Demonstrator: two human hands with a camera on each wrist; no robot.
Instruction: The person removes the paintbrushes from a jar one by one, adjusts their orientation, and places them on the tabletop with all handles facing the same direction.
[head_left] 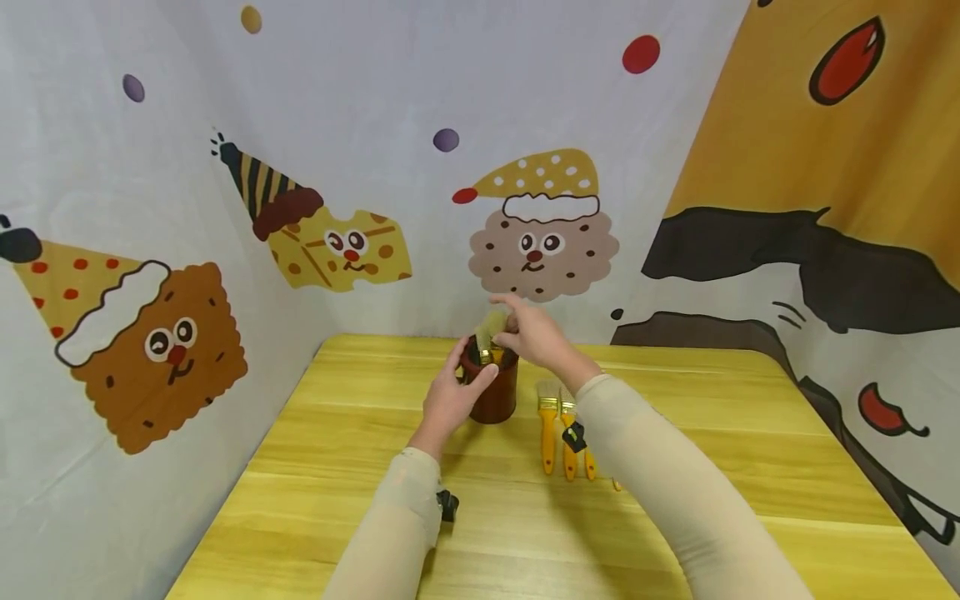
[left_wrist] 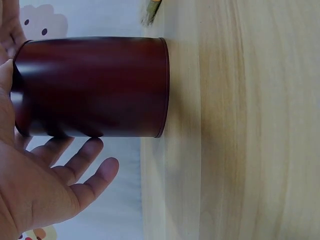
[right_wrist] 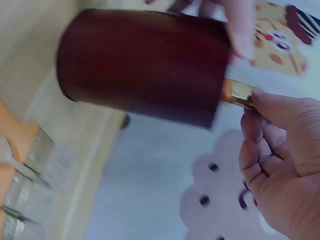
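Observation:
A dark red-brown cylindrical holder stands upright on the table. My left hand holds it near the rim, thumb on the near side and fingers round the far side. In the left wrist view the left hand lies along the holder's wall. My right hand is above the opening and pinches a paintbrush at its gold ferrule, bristles up. The brush's orange handle goes down into the holder, mostly hidden. Pale bristles show between the hands; how many brushes stand inside I cannot tell.
Several orange-handled paintbrushes lie in a row on the wooden table right of the holder, partly covered by my right sleeve. A white curtain with cartoon prints hangs behind the table and along its sides.

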